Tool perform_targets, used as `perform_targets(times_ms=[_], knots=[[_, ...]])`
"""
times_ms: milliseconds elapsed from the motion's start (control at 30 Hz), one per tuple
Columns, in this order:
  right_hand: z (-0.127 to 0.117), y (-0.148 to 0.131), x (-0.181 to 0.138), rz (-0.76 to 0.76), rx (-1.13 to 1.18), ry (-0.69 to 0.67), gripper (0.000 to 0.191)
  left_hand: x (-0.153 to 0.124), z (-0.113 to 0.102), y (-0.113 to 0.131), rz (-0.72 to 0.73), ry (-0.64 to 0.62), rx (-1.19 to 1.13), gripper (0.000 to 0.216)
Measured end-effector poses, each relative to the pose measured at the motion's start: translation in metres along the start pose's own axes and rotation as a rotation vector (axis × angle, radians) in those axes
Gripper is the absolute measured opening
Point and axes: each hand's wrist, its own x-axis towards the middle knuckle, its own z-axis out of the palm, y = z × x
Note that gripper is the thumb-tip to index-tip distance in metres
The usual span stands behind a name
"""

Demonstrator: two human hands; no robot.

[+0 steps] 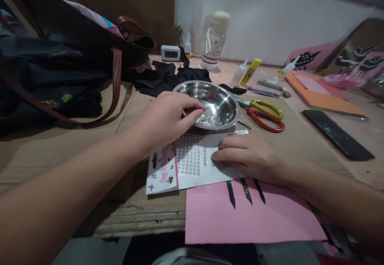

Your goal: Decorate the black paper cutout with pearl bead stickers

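Note:
My left hand [172,117] is above the near-left rim of a steel bowl [229,111], its thumb and forefinger pinched together. Whatever is between those fingertips is too small to make out. Small shiny beads [211,121] lie in the bottom of the bowl. Below it is a white card of stick-on pearls [189,159], with rows of pearls on its left part and a bare stretch towards the right. My right hand [244,155] rests on the card's right side, fingers curled and together, their tips beside the last pearls. What they grip, if anything, is hidden.
Pink paper [240,221] with dark pointed strips [246,191] lies partly beneath the card. Scissors [265,115] are right of the bowl, a phone [337,135] further right. Black cloth [168,77], a bottle [214,41] and glue tubes [250,72] stand behind; a bag [75,29] is left.

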Motion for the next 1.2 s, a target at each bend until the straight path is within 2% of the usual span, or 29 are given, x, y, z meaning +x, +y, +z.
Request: perform_targets(times_ms=[167,333,700,767,867,933,1033,1133,1200], knots=[[-0.006,0.000,0.004,0.045,0.103,0.044,0.013,-0.001,-0.001,-0.001,0.011,0.005,0.016,0.023],[-0.010,-0.003,0.005,0.018,0.132,0.029,0.017,0.000,0.001,-0.003,0.023,0.013,0.008,0.023],[-0.004,0.001,0.005,0.037,0.145,0.028,0.017,0.001,0.000,-0.002,-0.014,0.009,-0.020,0.022],[-0.006,-0.001,0.006,0.066,0.137,0.012,0.016,0.001,-0.001,-0.002,-0.068,0.026,-0.083,0.024],[-0.010,-0.005,0.006,0.106,0.143,0.023,0.013,0.001,-0.001,-0.005,-0.153,0.045,-0.333,0.028],[-0.011,-0.007,0.006,0.105,0.151,0.087,0.012,0.002,-0.001,-0.008,-0.209,0.029,-0.547,0.027],[-0.014,-0.009,0.006,0.067,0.100,0.219,0.012,0.004,-0.001,-0.010,-0.282,-0.004,-0.743,0.026],[-0.026,-0.012,0.014,0.066,0.032,0.357,0.014,0.008,-0.003,-0.011,-0.316,-0.026,-0.836,0.027],[-0.041,-0.015,0.025,0.116,-0.013,0.356,0.015,0.011,-0.008,-0.015,-0.318,-0.019,-0.830,0.029]])
